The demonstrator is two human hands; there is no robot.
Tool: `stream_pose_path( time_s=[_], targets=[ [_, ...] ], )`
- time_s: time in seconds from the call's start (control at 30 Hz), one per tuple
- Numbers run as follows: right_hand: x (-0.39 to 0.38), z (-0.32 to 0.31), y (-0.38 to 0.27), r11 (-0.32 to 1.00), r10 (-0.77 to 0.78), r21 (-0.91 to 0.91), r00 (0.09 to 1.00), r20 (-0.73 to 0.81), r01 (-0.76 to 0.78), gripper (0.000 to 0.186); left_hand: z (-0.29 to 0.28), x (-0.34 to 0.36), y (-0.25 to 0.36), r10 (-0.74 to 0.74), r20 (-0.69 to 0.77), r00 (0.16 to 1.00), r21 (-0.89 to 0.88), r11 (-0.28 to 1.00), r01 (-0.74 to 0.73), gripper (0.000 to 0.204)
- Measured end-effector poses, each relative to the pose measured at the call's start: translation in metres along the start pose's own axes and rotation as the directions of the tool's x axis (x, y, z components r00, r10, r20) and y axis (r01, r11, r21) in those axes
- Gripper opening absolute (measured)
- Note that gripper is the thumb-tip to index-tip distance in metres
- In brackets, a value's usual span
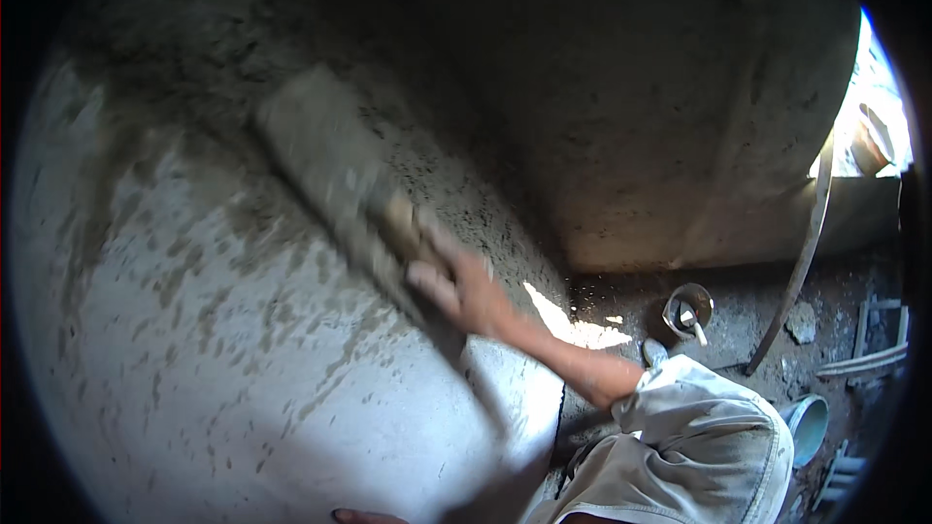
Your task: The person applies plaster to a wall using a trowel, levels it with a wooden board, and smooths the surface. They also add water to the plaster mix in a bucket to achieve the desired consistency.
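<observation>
If the long float (325, 141) tips onto one edge, it would probably gouge the dark, rough mortar (243, 49) on the pale wall (194, 398); uneven pressure could shed lumps, and a careless swing toward two o'clock might strike the adjoining wall (660, 136). The right hand (474, 293) is closed around the float's handle (400, 221), the blade lying from there toward ten or eleven o'clock. Its forearm (573, 364) points toward ten o'clock. Only part of the left hand (371, 518) shows, near seven o'clock; I cannot tell its grip.
</observation>
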State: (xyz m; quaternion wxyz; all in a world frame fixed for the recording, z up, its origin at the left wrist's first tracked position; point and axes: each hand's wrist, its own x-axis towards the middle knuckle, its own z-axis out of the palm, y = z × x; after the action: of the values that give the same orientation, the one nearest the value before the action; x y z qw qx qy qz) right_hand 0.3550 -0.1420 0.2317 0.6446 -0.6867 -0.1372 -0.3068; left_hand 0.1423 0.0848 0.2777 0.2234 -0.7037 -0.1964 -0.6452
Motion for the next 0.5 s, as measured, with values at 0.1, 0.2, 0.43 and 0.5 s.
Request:
stream_pose_path(
  time_s=[0.1, 0.2, 0.43, 0.5],
  targets=[
    [-0.069, 0.0, 0.051, 0.975, 0.222, -0.025, 0.971, 0.085, -0.221, 0.067, -0.007, -0.001, 0.016, -0.03, 0.056, 0.998, -0.027, 0.999, 0.032, 0.047],
    [-0.068, -0.006, 0.091, 0.948, 0.319, 0.029, 0.939, -0.132, -0.318, 0.066, -0.012, 0.002, 0.021, -0.013, 0.05, 0.999, -0.024, 1.0, 0.015, 0.047],
    [-0.052, -0.008, 0.152, 0.913, 0.406, 0.085, 0.862, -0.304, -0.4, 0.064, -0.008, 0.005, 0.019, 0.01, 0.076, 0.997, -0.036, 0.999, -0.007, 0.046],
    [-0.094, -0.004, 0.189, 0.858, 0.503, 0.105, 0.779, -0.374, -0.503, 0.065, -0.005, 0.005, 0.023, 0.0, 0.094, 0.996, -0.046, 0.999, 0.004, 0.045]
  ],
)
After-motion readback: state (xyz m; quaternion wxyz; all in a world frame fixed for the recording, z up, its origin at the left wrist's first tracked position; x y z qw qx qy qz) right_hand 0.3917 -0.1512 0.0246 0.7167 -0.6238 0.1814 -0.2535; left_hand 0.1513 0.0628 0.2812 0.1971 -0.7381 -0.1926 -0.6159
